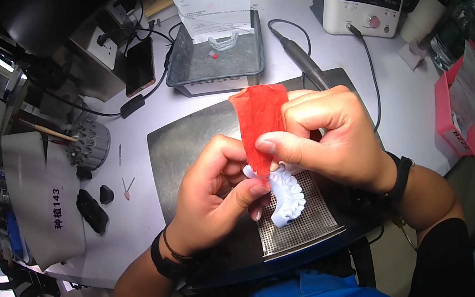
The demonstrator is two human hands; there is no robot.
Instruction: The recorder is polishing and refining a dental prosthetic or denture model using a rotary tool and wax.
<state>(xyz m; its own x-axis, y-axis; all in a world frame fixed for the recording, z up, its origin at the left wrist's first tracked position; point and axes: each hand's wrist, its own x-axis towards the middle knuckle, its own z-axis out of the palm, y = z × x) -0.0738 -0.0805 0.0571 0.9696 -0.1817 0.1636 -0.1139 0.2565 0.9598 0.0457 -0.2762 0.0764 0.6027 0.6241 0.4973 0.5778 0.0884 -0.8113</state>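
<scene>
My left hand (pixel 214 192) pinches the end of a pale bluish-white dental model (pixel 287 199), a curved arch with moulded teeth. In my right hand (pixel 333 134), thumb and fingers grip a strip of red articulating paper (pixel 262 121). The strip's lower end touches or lies close against the model between my fingertips; the exact contact is hidden. A small cream-coloured tooth piece (pixel 274 167) shows beside my right thumb. Beneath the model lies a perforated metal plate (pixel 305 233) on a dark work mat (pixel 193 137).
A grey tray (pixel 175 78) holds a clear-looking dental arch (pixel 224 41) and a printed slip (pixel 213 4). Behind my right hand lies a corded handpiece (pixel 303 62); its white control box (pixel 346 15) stands beyond. Left: a bur holder (pixel 92 142), a phone (pixel 139 68). Right: a pink tray (pixel 447 111).
</scene>
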